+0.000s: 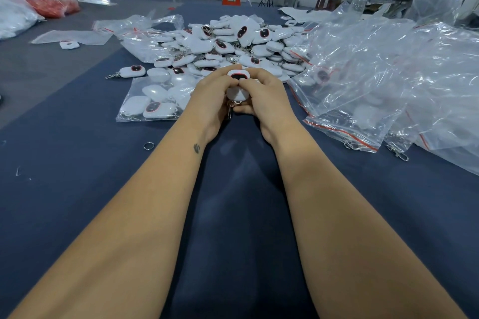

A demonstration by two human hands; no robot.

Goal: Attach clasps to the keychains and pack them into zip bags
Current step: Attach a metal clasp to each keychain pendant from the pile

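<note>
Head view: the left hand (pixel 213 96) and right hand (pixel 261 97) both grip one white keychain (pixel 238 85) between curled fingers, raised above the table (pixel 77 189) just before the keychain pile (pixel 228 44). Two-sided support likely steadies it for fitting. Its long axis runs toward and away from the person; the clasp (pixel 229 111) end points toward the person, hanging below.

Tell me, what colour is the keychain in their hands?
White, with a dark red-rimmed panel: the keychain, head view.

White keychains (pixel 228 44) with black-and-red faces lie on a dark blue tablecloth (pixel 77 189).
</note>
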